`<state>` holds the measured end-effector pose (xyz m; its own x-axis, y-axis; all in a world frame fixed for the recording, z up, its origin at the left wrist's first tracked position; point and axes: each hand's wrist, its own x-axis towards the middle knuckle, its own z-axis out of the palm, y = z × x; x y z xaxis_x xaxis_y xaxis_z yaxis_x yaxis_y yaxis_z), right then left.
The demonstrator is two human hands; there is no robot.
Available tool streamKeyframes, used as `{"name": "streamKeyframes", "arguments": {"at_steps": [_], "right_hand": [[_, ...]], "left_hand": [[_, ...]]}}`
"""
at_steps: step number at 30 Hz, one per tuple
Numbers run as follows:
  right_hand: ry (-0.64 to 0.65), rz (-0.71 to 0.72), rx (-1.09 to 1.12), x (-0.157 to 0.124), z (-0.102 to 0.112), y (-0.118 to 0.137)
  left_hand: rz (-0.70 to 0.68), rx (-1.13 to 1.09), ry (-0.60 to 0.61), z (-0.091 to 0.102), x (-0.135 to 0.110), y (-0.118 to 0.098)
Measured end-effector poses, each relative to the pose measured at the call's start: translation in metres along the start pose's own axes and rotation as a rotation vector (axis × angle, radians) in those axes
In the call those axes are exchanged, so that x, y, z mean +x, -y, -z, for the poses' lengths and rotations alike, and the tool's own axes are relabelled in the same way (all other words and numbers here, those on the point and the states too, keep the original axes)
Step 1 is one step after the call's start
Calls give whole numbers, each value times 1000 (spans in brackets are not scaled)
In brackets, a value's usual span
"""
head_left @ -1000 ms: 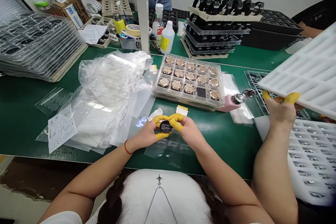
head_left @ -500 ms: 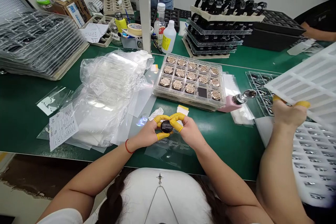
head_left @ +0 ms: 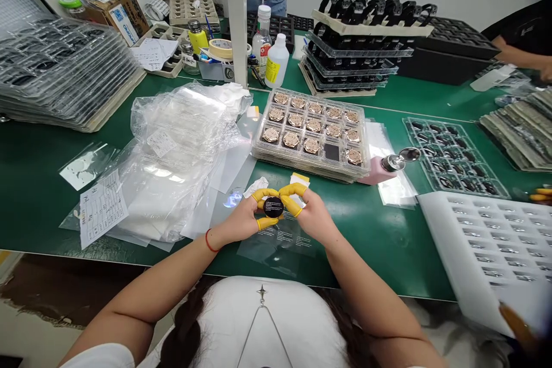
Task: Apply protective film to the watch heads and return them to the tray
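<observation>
Green tabletop (head_left: 371, 244) lies beneath the black disc (head_left: 273, 207), which the left hand (head_left: 247, 217) pinches from its left side; the right hand (head_left: 312, 215), equally near, curls fingers at its right edge, grip unclear.

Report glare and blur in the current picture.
Head view, left: white glare streaks the plastic bags; head view, lower right: a yellowish shape blurs over the white tray; head view, upper right: the corner darkens; head view, centre: the black disc looks clearer.
</observation>
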<state>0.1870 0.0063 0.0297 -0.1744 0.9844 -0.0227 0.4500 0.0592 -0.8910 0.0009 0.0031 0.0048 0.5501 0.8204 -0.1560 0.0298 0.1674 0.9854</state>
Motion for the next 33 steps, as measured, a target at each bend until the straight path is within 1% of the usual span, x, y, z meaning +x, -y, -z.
{"name": "streamKeyframes", "arguments": {"at_steps": [2,3,5,7,8,10,12,13,14,16,17,18,19,21,22,24,26,28,30,33], "right_hand": [[-100,38,-275,9,11,-12],[-130,26,-434,14,16,-20],[-124,-36,-719,24,22,-38],[-88,-90,-870,31,23,-54],[-80,-108,-888,32,23,-61],[-67,-143,-844,32,22,-70],[-62,-174,-730,27,22,-73],[-88,-169,-656,24,22,-71],[-133,-143,-573,19,22,-68],[-232,-33,-407,7,18,-56],[-251,43,-345,0,13,-49],[-233,122,-314,-7,7,-41],[-187,198,-317,-13,0,-35],[-99,316,-408,-22,-17,-27],[-84,356,-470,-23,-25,-26],[-111,394,-566,-22,-36,-28],[-162,390,-613,-15,-39,-34],[-183,358,-631,-7,-37,-38],[-164,309,-633,1,-32,-39],[-99,247,-611,9,-20,-35]], "left_hand": [[28,-3,-26,-1,0,0],[43,-12,-31,-1,1,1],[64,-28,-29,-2,2,4],[62,-32,-39,-3,4,9],[57,-30,-50,-3,6,12],[46,-22,-71,-4,11,19],[39,-32,-73,-4,16,24],[39,-38,-66,-4,17,26],[37,-44,-59,-4,19,27],[33,-45,-57,-4,20,29],[29,-36,-59,-4,20,29],[25,-26,-62,-4,20,30],[18,-20,-61,-4,20,30],[6,-36,-40,-3,19,32],[4,-55,-27,-3,19,33],[8,-88,-18,-3,19,34],[12,-98,-12,-3,19,34],[1,-97,6,-3,19,33],[-15,-105,31,-3,19,31],[-22,-101,47,-2,19,28]]}}
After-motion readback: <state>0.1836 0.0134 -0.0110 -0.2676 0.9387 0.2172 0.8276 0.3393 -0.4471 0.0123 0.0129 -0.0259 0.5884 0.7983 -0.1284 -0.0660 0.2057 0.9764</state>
